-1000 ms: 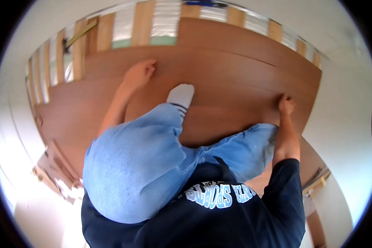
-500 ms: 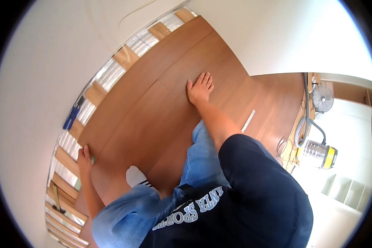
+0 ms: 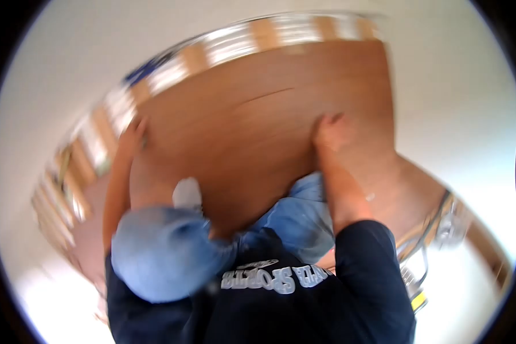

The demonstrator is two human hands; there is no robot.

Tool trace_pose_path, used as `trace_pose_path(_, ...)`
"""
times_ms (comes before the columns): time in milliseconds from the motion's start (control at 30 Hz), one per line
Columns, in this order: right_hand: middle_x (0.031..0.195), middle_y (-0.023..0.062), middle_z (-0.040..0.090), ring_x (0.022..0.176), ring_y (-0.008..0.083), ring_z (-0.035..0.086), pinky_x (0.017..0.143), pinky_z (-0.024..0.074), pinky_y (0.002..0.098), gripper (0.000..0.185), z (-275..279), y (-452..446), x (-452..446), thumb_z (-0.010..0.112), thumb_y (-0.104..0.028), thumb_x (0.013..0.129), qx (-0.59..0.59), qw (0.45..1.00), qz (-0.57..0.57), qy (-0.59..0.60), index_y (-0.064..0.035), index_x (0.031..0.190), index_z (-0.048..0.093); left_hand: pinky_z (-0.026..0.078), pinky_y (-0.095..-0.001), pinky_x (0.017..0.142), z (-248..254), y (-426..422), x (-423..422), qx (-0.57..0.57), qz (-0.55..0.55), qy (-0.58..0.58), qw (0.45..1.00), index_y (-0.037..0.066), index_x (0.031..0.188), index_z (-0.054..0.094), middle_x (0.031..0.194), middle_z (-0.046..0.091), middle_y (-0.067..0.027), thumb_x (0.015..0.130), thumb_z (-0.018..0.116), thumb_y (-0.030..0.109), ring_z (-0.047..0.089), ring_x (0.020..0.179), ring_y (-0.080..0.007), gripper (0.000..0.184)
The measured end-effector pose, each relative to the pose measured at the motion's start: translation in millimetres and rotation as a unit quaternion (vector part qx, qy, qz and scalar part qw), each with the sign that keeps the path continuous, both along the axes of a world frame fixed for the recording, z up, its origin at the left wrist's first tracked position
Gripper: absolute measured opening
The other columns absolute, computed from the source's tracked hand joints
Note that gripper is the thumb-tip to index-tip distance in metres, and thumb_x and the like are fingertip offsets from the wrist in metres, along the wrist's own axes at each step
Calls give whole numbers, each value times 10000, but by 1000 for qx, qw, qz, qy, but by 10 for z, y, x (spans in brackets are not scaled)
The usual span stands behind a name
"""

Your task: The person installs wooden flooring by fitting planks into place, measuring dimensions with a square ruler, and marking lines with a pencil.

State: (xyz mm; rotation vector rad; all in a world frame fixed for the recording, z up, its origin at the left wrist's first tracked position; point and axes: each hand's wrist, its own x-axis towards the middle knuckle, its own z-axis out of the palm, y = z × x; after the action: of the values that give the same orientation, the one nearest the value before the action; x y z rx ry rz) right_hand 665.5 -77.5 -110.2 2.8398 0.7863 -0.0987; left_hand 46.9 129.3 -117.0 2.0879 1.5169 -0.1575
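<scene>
Brown wood floorboards (image 3: 229, 155) lie in front of me, with a dark seam line toward the far side. My left hand (image 3: 133, 135) is at the left end of the boards. Its fingers are close together, and a small greenish thing shows beside them, too blurred to name. My right hand (image 3: 332, 133) rests on the boards farther right, smeared by motion, holding nothing that I can see. Beyond the far board edge, wooden strips (image 3: 195, 57) lie across shiny silver sheeting (image 3: 230, 43).
Blue-handled tools (image 3: 143, 71) lie by the wall at the upper left. A white wall (image 3: 458, 97) bounds the floor on the right. At the lower right are a fan (image 3: 452, 230), a grey hose (image 3: 434, 219) and a yellow-banded vacuum cleaner (image 3: 418, 300). My socked foot (image 3: 187, 195) is on the boards.
My view has turned, so the boards and wall now run more level across it. Both hands remain on the boards, the left at their end; the right-hand fingers look less spread.
</scene>
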Motion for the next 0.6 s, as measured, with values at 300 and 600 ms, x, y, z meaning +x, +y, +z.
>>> trace_pose_path(300,1739,248,270,1587,448,269,1261,235,619,871,-386,-124,131,420,-657,1067,76,995,41,-53,-25,1659,325,532,-506,965,480,18,101,-139,124,-39,982,9,1184,693,1083,757,-243,1082,485,647,704,1073,-434,678)
trace_pose_path(600,1745,191,293,1600,405,271,1264,245,595,856,-402,-167,230,395,-692,1062,86,993,25,-76,-87,1665,350,531,-511,963,609,74,89,-161,110,-38,980,3,1218,663,1076,753,-245,1081,467,666,706,1067,-431,705)
